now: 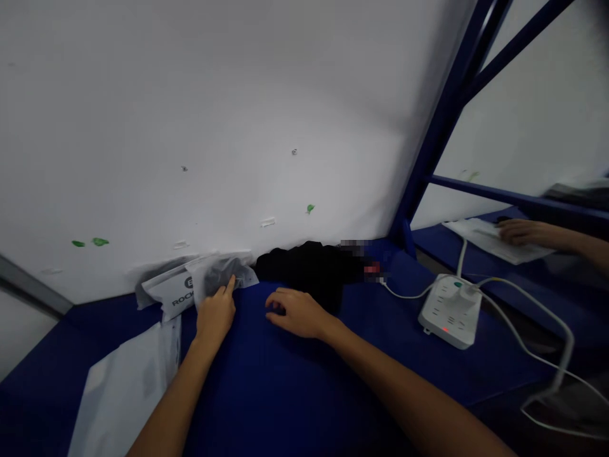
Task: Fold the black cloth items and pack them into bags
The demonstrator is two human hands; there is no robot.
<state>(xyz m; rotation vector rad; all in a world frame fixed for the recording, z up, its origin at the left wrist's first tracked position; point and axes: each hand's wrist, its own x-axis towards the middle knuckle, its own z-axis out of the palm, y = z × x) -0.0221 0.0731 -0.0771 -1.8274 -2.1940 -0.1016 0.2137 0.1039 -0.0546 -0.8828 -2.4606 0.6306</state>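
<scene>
My left hand (216, 312) reaches to a clear plastic bag (219, 274) with something dark inside, and its fingertips touch the bag's lower edge at the foot of the white wall. My right hand (297, 311) lies flat, fingers spread, on the blue table top (266, 381), just in front of a heap of black cloth (307, 265). Neither hand has closed around anything. A white packet with dark lettering (170, 291) lies to the left of the clear bag.
A flat white bag (126, 388) lies near the table's left front. A white power strip (450, 310) with white cables sits on the right. Behind a blue frame post (445, 114), another person's hand (523, 232) rests on a white sheet.
</scene>
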